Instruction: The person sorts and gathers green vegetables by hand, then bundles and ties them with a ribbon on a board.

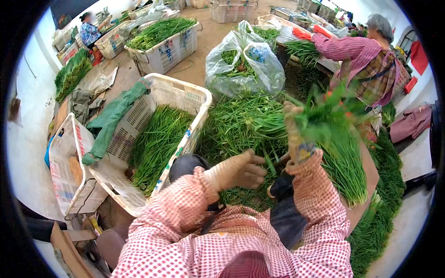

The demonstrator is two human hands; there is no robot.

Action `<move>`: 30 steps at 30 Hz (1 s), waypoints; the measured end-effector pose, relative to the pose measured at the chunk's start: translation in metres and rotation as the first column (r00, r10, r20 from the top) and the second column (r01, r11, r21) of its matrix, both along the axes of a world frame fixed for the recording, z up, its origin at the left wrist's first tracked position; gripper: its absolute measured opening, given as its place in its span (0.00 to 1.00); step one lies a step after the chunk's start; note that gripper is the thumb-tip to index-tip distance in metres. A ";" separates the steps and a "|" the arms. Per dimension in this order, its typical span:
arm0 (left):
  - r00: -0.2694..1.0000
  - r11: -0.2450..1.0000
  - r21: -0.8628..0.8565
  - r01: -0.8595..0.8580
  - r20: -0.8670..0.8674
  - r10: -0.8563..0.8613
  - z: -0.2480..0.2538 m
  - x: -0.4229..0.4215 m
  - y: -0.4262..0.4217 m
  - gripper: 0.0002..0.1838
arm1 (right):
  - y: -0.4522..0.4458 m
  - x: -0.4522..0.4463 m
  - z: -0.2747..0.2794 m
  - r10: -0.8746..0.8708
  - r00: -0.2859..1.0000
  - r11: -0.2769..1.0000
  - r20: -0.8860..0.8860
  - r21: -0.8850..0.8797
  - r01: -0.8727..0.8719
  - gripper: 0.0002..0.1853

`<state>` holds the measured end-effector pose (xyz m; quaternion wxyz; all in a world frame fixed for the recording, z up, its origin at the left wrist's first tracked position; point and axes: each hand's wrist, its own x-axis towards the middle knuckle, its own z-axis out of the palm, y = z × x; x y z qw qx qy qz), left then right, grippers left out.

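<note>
Bunch of greens (pixel 331 116) lies pinched in the right hand (pixel 293 132), blurred leaves fanning beyond the grip; the left hand (pixel 240 171), fingers loosely spread, nears a green heap (pixel 241 123).

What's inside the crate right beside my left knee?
Long green stalks lie in the crate, and a green cloth hangs over its rim. What's under the stalks or behind the cloth can't be seen.

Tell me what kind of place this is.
Probably a produce sorting or packing room: heaped greens, a plastic crate of long green stalks, and a co-worker handling more.
</note>
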<state>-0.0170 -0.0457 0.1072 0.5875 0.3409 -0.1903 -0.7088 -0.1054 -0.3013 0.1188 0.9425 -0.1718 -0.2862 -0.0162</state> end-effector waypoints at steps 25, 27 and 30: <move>0.978 0.938 0.278 0.206 -0.040 -0.203 -0.028 -0.032 0.131 0.42 | 0.140 -0.035 -0.097 -0.532 0.489 0.766 -0.691 -0.147 0.625 0.36; 0.986 0.947 0.287 0.141 0.045 -0.161 -0.032 -0.045 0.131 0.43 | 0.123 -0.032 -0.093 -0.598 0.248 0.721 -0.762 -0.376 0.582 0.28; 0.984 0.933 0.317 0.170 -0.001 -0.179 -0.035 -0.047 0.129 0.48 | 0.103 -0.014 -0.065 -0.707 0.110 0.664 -0.699 -0.603 0.442 0.18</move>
